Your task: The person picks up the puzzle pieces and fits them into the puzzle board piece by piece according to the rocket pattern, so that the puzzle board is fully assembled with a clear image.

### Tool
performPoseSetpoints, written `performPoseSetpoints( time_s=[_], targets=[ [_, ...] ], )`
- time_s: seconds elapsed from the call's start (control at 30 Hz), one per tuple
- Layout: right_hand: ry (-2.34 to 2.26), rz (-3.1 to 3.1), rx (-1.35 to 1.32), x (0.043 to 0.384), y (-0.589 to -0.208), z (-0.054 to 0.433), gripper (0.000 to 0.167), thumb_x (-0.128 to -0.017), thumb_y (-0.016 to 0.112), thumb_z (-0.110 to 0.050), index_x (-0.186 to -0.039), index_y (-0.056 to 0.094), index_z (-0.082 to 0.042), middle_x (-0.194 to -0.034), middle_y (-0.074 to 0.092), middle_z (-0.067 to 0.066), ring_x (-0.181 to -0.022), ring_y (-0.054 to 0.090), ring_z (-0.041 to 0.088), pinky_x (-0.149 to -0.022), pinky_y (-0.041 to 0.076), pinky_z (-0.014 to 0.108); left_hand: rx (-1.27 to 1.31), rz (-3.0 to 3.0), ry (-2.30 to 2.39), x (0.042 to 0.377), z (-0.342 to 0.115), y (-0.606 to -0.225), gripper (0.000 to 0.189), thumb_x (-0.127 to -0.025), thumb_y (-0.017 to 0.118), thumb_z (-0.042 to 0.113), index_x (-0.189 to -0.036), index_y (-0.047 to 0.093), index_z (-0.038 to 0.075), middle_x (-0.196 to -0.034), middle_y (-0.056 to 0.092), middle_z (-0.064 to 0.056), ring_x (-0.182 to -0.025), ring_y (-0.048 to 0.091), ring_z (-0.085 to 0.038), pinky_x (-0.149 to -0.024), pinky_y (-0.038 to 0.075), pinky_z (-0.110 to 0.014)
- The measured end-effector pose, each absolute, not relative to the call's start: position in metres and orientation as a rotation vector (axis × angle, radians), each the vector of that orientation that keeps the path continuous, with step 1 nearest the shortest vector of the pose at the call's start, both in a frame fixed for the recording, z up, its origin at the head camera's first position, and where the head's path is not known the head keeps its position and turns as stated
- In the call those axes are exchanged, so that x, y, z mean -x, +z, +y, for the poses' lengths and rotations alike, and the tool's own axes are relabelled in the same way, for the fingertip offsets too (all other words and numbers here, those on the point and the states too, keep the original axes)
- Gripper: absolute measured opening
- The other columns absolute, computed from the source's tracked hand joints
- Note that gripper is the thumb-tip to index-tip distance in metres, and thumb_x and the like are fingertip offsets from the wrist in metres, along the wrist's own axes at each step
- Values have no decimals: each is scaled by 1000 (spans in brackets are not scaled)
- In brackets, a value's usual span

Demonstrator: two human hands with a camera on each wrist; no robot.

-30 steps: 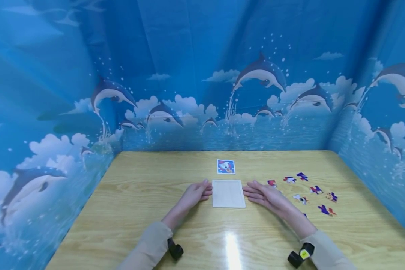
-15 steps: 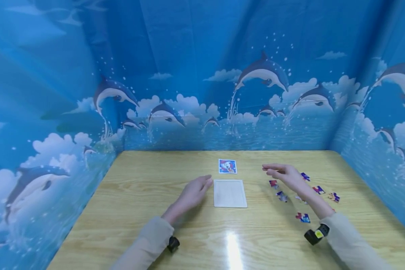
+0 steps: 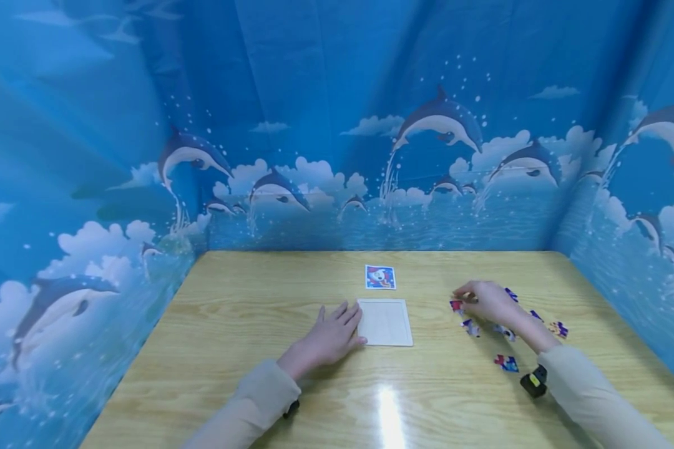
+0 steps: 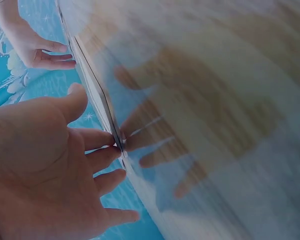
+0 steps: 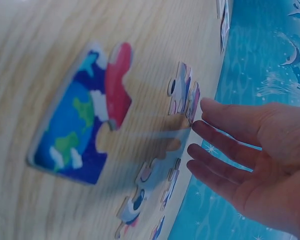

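Note:
A pale square puzzle board [image 3: 386,322] with a thin raised rim lies flat on the table. My left hand [image 3: 328,337] rests along its left edge, fingers spread; in the left wrist view the fingertips [image 4: 112,140] meet the board's side. To the right, my right hand [image 3: 494,302] reaches down over the loose puzzle pieces. Its thumb and forefinger are at a red-and-purple puzzle piece [image 3: 456,305], whose edge [image 5: 194,102] shows right at the fingertips in the right wrist view. The other fingers of that hand extend loosely.
Several puzzle pieces lie scattered at right, among them a globe-printed piece [image 3: 506,363], a grey-white piece [image 3: 471,328] and an orange-purple piece [image 3: 558,329]. Behind the board is a small picture card [image 3: 380,277] of a white cartoon figure. A blue dolphin curtain [image 3: 326,125] surrounds the table.
My right hand has left the board's right side and moved right, then down to the red-and-purple piece. My left hand has turned palm down, its fingers spread at the board's left edge.

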State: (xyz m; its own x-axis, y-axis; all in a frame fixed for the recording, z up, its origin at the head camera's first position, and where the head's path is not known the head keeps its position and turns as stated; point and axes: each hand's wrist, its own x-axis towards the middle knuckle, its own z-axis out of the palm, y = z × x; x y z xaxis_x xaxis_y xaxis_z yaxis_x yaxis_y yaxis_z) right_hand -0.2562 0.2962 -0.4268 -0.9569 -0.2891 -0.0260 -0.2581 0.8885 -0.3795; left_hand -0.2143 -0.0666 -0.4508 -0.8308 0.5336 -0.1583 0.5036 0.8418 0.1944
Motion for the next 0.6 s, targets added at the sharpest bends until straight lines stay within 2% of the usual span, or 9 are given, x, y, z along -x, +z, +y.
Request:
performPoseSetpoints(
  time_s=[0.17,0.33,0.47,0.6],
  targets=[
    [-491,2984,428,260,-431,297,30,-88,76,-10,-115,73,2,-108,70,19,-96,68,36,-82,58,52,-803,2806,178,213,-66,-450,69,-106,42,51,-160,28,11,-168,22,-4,-155,18,-29,-122,15,-65],
    [-459,3017,464,262,-434,297,24,-84,80,-9,-107,76,-1,-97,70,10,-85,66,27,-74,57,46,-809,2807,171,213,-66,-449,70,-105,43,52,-160,29,11,-168,22,-4,-155,18,-29,-122,16,-64],
    [-556,2994,440,263,-435,297,19,-83,83,-10,-99,72,-7,-91,70,4,-81,65,21,-72,57,41,-815,2804,167,213,-66,-449,70,-105,43,52,-160,28,11,-168,21,-4,-155,18,-29,-122,16,-63],
    [-704,2941,382,266,-435,298,10,-89,77,-10,-96,70,-10,-90,69,3,-81,64,18,-70,56,37,-820,2802,167,213,-66,-448,70,-105,44,51,-160,29,11,-168,22,-4,-155,18,-29,-122,16,-63]
  ],
)
